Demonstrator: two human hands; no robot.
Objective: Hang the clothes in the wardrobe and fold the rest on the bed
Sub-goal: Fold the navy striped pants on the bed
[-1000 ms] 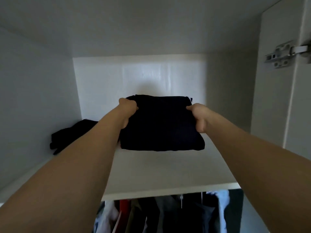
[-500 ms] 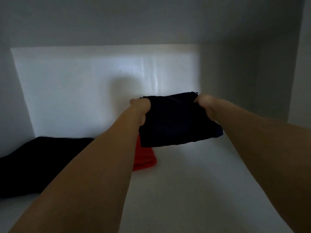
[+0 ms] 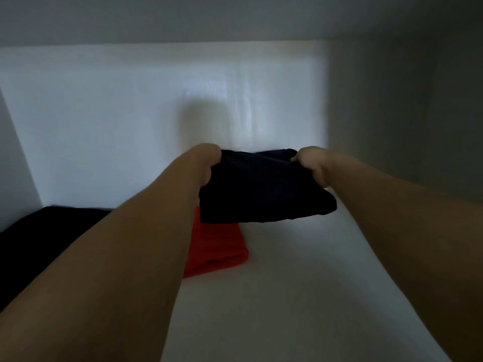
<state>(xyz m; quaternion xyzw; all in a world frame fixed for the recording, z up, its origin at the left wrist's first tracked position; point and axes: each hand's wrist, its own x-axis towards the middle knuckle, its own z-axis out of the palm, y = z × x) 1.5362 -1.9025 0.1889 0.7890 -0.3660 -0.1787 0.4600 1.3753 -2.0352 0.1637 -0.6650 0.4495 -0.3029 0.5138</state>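
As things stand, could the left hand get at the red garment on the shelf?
Probably not at once: the left hand grips the dark folded garment together with the right hand, so its grip is taken. The red garment lies just below, nothing else between.

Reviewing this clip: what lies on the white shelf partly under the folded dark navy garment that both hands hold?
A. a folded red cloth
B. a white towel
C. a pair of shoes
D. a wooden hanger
A: a folded red cloth shows on the white shelf, its far end hidden beneath the folded dark navy garment, which the left hand and right hand each grip at a side.
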